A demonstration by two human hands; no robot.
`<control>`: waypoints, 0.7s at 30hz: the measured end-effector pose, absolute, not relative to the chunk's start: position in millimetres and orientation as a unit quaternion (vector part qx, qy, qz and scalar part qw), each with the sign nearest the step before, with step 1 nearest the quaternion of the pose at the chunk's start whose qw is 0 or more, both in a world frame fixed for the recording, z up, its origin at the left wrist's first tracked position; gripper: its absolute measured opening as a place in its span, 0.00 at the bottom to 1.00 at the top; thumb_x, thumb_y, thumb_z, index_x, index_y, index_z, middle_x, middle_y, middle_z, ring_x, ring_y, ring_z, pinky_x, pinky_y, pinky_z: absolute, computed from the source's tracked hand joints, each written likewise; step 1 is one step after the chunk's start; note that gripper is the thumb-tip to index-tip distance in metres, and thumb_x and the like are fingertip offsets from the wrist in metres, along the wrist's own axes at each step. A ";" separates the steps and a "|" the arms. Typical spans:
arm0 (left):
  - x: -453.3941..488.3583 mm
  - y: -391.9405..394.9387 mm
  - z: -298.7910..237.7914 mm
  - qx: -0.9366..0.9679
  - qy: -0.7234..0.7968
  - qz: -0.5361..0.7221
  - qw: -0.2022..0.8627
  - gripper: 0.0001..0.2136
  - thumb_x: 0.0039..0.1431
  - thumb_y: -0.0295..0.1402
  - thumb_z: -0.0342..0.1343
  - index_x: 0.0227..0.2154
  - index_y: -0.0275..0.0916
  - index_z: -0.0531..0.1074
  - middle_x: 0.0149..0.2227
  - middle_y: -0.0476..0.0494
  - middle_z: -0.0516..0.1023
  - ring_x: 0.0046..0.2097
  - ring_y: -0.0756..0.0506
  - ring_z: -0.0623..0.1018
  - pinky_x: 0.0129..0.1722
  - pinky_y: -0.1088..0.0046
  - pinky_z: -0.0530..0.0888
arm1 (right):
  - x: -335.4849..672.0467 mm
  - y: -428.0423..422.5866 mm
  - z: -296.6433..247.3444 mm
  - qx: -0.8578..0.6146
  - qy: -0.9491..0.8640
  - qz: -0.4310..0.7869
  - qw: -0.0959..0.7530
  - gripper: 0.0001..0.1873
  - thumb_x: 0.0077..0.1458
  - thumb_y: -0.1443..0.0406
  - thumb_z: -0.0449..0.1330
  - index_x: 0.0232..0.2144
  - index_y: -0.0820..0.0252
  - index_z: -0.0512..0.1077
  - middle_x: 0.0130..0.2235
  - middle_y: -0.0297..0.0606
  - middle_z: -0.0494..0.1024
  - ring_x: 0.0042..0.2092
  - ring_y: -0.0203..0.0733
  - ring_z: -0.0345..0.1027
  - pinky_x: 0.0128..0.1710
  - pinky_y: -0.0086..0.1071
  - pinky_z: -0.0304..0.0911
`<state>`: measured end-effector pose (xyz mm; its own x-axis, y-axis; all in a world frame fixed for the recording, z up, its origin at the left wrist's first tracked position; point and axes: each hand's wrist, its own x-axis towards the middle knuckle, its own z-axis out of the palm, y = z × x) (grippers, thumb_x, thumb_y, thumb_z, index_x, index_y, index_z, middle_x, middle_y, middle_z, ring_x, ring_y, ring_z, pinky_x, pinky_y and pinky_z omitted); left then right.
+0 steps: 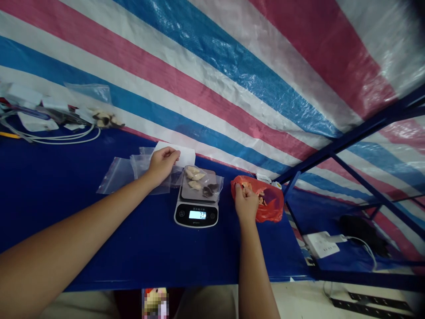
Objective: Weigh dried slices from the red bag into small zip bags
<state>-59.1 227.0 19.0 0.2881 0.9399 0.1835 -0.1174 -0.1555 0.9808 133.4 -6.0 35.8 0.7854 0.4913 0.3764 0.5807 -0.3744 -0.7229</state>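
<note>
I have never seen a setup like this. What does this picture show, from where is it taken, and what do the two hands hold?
This is one picture from a camera worn on a person's head, looking down. There is no machine, only two bare hands. On the glossy blue table stands a black and white digital kitchen scale, whose display seems to read 73. On it lies a clear plastic bag with pale pieces inside. The left hand holds a white paper slip above clear zip bags. The right hand is at a red plastic bag; I cannot tell whether it grips anything.
</note>
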 end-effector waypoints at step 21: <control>-57.7 226.4 16.9 0.591 0.344 0.479 0.551 0.10 0.52 0.41 0.60 0.25 0.41 0.71 0.25 0.49 0.73 0.27 0.50 0.71 0.26 0.73 0.67 | 129.5 -1.9 34.8 -0.706 -0.374 0.235 0.554 0.18 0.48 0.50 0.69 0.36 0.57 0.80 0.22 0.25 0.57 0.23 0.33 0.49 0.23 0.30 0.47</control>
<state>-57.7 226.4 16.9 0.3051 0.9338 0.1869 -0.1211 -0.1567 0.9802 129.5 -1.9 34.8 0.6095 0.7885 0.0826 0.2678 -0.1067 -0.9576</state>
